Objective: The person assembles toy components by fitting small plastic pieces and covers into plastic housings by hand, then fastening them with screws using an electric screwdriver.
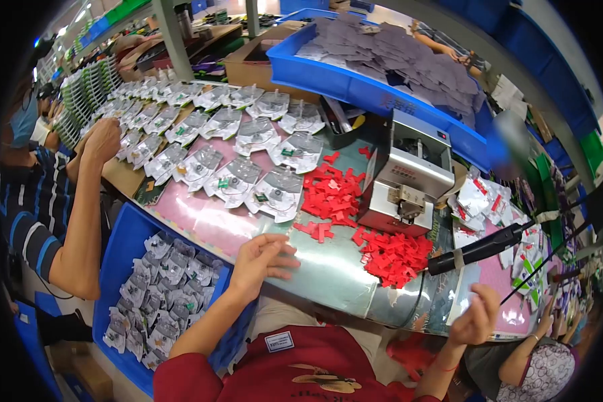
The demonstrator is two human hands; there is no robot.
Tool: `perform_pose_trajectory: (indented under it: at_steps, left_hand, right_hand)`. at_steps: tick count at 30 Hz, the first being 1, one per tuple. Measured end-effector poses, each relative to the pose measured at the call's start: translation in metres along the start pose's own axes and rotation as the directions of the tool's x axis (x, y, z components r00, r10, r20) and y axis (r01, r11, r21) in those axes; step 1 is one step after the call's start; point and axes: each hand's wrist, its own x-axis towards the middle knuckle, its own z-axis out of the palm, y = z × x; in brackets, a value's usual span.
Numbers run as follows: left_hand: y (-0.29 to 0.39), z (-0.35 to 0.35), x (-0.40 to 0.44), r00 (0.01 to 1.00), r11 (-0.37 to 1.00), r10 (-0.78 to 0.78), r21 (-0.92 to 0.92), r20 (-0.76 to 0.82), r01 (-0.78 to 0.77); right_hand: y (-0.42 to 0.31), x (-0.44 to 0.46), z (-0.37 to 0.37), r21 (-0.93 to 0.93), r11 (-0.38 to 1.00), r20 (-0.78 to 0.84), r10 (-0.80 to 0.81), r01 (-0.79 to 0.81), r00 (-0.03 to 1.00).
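Note:
My left hand point(264, 262) is over the table's near edge, fingers stretched out and apart, with nothing visible in it. Farther right, my right hand point(476, 316) is raised near the edge, its fingers loosely bent and no object showing between them. A black electric screwdriver point(479, 248) hangs at a slant above that hand, apart from it. Small red plastic pieces lie in a near heap point(395, 258) and a farther heap point(331, 191). Rows of clear-and-white assemblies point(231, 179) with green parts cover the table's left side.
A silver box-shaped machine point(405, 174) stands behind the red heaps. Grey flat pieces fill a blue tray point(375, 90) at the back. A blue bin point(107, 295) of similar assemblies sits at lower left. A co-worker's arm point(80, 228) is on the left; white-and-red parts point(482, 197) lie right.

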Motion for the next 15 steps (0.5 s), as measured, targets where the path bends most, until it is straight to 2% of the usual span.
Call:
perform_pose_trajectory:
  at_steps: [3, 6, 9, 15]
  left_hand:
    - [0.003, -0.004, 0.009, 0.998, 0.994, 0.034, -0.105, -0.044, -0.039]
    - [0.006, -0.005, 0.025, 0.998, 0.984, 0.048, -0.169, -0.047, -0.055]
    - [0.009, -0.013, 0.046, 0.999, 0.978, 0.027, -0.207, -0.026, -0.032]
    - [0.015, -0.013, 0.049, 1.000, 0.994, -0.009, -0.109, -0.028, 0.006]
  right_hand:
    - [-0.022, 0.009, 0.026, 0.114, 0.993, 0.260, -0.016, -0.015, 0.966]
    - [-0.035, 0.012, 0.045, 0.188, 0.982, 0.320, -0.093, 0.033, 0.943]
    - [-0.047, 0.014, 0.047, 0.238, 0.971, 0.396, -0.076, -0.022, 0.915]
    - [-0.052, 0.003, 0.051, 0.291, 0.957, 0.439, -0.117, -0.018, 0.891]
